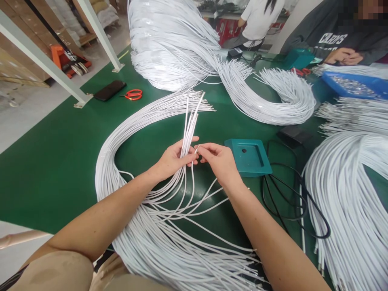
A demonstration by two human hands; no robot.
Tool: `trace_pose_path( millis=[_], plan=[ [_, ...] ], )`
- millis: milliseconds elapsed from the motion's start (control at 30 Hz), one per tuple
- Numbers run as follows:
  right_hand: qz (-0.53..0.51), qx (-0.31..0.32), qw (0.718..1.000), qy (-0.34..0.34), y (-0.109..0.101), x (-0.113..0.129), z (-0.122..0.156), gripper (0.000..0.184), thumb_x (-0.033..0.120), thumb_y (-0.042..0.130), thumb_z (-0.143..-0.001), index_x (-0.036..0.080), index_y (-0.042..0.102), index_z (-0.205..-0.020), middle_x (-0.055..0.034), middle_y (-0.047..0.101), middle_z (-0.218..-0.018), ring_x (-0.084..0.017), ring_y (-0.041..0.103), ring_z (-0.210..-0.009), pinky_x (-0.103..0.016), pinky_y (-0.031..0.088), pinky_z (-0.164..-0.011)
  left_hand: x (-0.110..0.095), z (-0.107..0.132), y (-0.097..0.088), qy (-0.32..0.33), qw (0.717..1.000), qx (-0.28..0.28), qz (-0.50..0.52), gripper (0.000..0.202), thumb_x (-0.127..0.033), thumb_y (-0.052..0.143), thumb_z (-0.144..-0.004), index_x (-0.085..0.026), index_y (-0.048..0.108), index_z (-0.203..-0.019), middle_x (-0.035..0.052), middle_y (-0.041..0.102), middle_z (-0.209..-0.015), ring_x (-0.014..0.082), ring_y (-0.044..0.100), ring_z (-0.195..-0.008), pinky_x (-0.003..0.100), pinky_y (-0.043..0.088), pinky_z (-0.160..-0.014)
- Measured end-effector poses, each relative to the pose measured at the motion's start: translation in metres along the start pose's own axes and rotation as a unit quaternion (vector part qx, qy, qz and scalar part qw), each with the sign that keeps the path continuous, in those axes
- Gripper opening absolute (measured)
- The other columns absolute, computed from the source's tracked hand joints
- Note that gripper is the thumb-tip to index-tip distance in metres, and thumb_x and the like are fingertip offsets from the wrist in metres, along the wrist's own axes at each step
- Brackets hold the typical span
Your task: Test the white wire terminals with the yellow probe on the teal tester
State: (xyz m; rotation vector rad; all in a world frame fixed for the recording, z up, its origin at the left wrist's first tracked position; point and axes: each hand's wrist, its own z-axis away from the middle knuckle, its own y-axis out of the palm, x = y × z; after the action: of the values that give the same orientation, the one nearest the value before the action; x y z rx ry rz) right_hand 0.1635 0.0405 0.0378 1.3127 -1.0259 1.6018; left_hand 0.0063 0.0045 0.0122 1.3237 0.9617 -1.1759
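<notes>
Several white cables (188,130) stand upright in my left hand (173,158), its fingers wrapped round them. At its fingertips, my right hand (218,159) pinches the end of one white cable (193,182); the tip itself is partly hidden by the fingers. Below and left of my hands curves a large bundle of white cables (106,165), its far ends fanned out beyond my left hand. More loose cable ends (242,262) spread beneath my right forearm. Close to the right of my right hand lies a teal tray-like block (266,166) with a shallow recess.
Orange-handled scissors (133,94) and a black phone (109,90) lie at the back left. A big cable coil (169,44) stands behind. Black cords (279,206) and another cable bundle (342,194) are on the right. Past a blue bin (333,83) sits a person (318,32).
</notes>
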Motion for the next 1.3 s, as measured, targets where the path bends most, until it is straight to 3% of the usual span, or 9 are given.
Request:
trace_pose_path(
  millis=[100,233,333,433,567,733,900,1167,1300],
  plan=[
    [0.236,-0.056,0.962,-0.124,0.003,-0.007,0.001,0.021,0.028,0.051,-0.086,0.019,0.065,-0.074,-0.0034,0.064,-0.077,-0.015,0.054,-0.068,-0.029,0.04,-0.066,0.003,-0.001,-0.001,-0.036,0.999,0.005,0.023,0.045,-0.028,0.071,-0.077,-0.019,0.059,-0.12,-0.0002,0.061,-0.082,0.0093,0.061,-0.07,0.022,0.048,-0.064],
    [0.525,-0.043,0.799,-0.292,0.002,-0.012,0.001,0.031,0.02,0.036,-0.092,0.017,0.062,-0.076,-0.0091,0.061,-0.081,-0.02,0.051,-0.074,-0.033,0.034,-0.068,0.007,-0.002,-0.005,-0.059,0.997,0.001,0.053,0.043,-0.027,0.073,-0.074,-0.018,0.062,-0.115,-0.0006,0.061,-0.079,0.0077,0.058,-0.065,0.021,0.048,-0.062],
    [0.593,-0.026,0.737,-0.324,-0.007,-0.01,-0.003,0.026,0.02,0.038,-0.093,0.016,0.062,-0.086,-0.0105,0.064,-0.087,-0.023,0.052,-0.083,-0.036,0.034,-0.079,0.008,-0.004,-0.007,-0.067,0.996,-0.012,0.054,0.044,-0.025,0.074,-0.073,-0.018,0.061,-0.115,-0.001,0.061,-0.078,0.0082,0.061,-0.066,0.021,0.049,-0.064],
    [0.614,-0.04,0.734,-0.288,-0.02,-0.008,-0.008,0.018,0.019,0.045,-0.091,0.015,0.062,-0.098,-0.0113,0.067,-0.096,-0.025,0.053,-0.092,-0.04,0.028,-0.095,0.009,-0.006,-0.008,-0.071,0.997,-0.03,0.031,0.045,-0.024,0.073,-0.074,-0.018,0.059,-0.116,-0.0004,0.063,-0.08,0.01,0.064,-0.07,0.021,0.049,-0.065],
    [0.635,0.017,0.736,-0.234,-0.029,-0.011,-0.013,0.016,0.014,0.046,-0.088,0.016,0.062,-0.086,-0.0073,0.069,-0.079,-0.023,0.055,-0.08,-0.041,0.025,-0.102,0.012,-0.008,-0.009,-0.066,0.997,-0.039,-0.019,0.041,-0.024,0.071,-0.075,-0.017,0.059,-0.113,0.0007,0.065,-0.08,0.0118,0.067,-0.071,0.022,0.05,-0.065],
    [0.614,0.021,0.749,-0.247,-0.031,-0.013,-0.016,0.021,0.006,0.045,-0.082,0.018,0.062,-0.078,-0.0062,0.067,-0.074,-0.022,0.054,-0.082,-0.037,0.029,-0.095,0.017,-0.011,-0.011,-0.048,0.992,-0.055,-0.102,0.037,-0.024,0.07,-0.074,-0.017,0.057,-0.108,0.0009,0.066,-0.077,0.014,0.069,-0.068,0.024,0.051,-0.064],
    [0.628,0.011,0.728,-0.273,-0.031,-0.011,-0.017,0.023,0.005,0.044,-0.08,0.018,0.062,-0.073,-0.0074,0.064,-0.068,-0.023,0.046,-0.077,-0.036,0.032,-0.084,0.021,-0.014,-0.011,-0.052,0.985,-0.072,-0.146,0.034,-0.021,0.068,-0.074,-0.017,0.055,-0.105,-0.0002,0.066,-0.076,0.014,0.069,-0.065,0.025,0.052,-0.063],
    [0.621,-0.003,0.738,-0.265,-0.028,-0.012,-0.017,0.023,0.005,0.044,-0.079,0.018,0.062,-0.074,-0.0071,0.06,-0.063,-0.024,0.046,-0.077,-0.036,0.033,-0.083,0.023,-0.015,-0.007,-0.049,0.979,-0.087,-0.176,0.031,-0.02,0.068,-0.072,-0.017,0.056,-0.101,-0.0006,0.066,-0.075,0.0146,0.069,-0.063,0.024,0.053,-0.061],
    [0.62,-0.023,0.744,-0.248,-0.033,-0.01,-0.016,0.014,0.016,0.05,-0.085,0.018,0.064,-0.083,-0.0083,0.064,-0.074,-0.024,0.05,-0.084,-0.042,0.032,-0.094,0.027,-0.016,-0.007,-0.045,0.984,-0.078,-0.155,0.033,-0.021,0.069,-0.072,-0.016,0.058,-0.102,0.0004,0.066,-0.075,0.0149,0.069,-0.063,0.024,0.053,-0.06]
  ],
)
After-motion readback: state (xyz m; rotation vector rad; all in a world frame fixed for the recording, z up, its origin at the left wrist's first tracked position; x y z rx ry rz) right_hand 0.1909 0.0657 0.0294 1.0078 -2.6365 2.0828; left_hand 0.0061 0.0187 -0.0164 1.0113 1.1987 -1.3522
